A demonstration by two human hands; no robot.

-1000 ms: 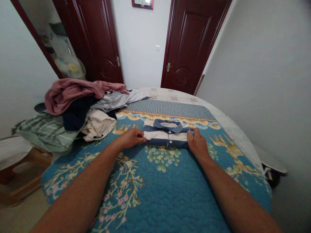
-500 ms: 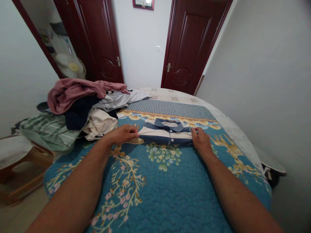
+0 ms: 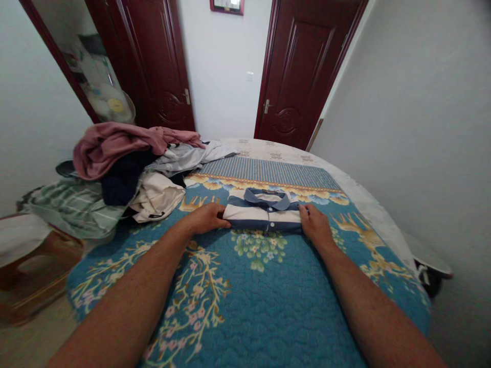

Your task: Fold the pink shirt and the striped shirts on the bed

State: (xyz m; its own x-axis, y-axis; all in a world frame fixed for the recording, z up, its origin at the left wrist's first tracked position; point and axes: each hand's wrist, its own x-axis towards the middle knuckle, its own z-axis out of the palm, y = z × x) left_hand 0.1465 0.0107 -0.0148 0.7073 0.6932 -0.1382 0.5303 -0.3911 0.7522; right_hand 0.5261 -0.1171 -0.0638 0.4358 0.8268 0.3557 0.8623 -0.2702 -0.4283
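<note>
A folded collared shirt (image 3: 251,213) with wide blue and cream stripes lies flat on the blue quilted cover, its collar on the far side and white buttons at the middle. At its left edge is my left hand (image 3: 205,219), thumb and fingers closed around the side of the cloth. My right hand (image 3: 315,223) grips the opposite edge, its fingertips partly hidden from me. Both forearms reach in from the bottom of the view.
A heap of loose clothes, with a pink garment (image 3: 115,148) on top and a green checked one (image 3: 76,207) below, lies at the left. Beneath it stands a brown stool (image 3: 46,271). The quilted cover (image 3: 268,306) spreads over a round-edged table. Two dark red doors stand beyond.
My left hand has moved right, against the shirt's left side, and the cloth it was pulling outward is drawn in. My right hand has shifted slightly left. The folded shirt looks narrower.
</note>
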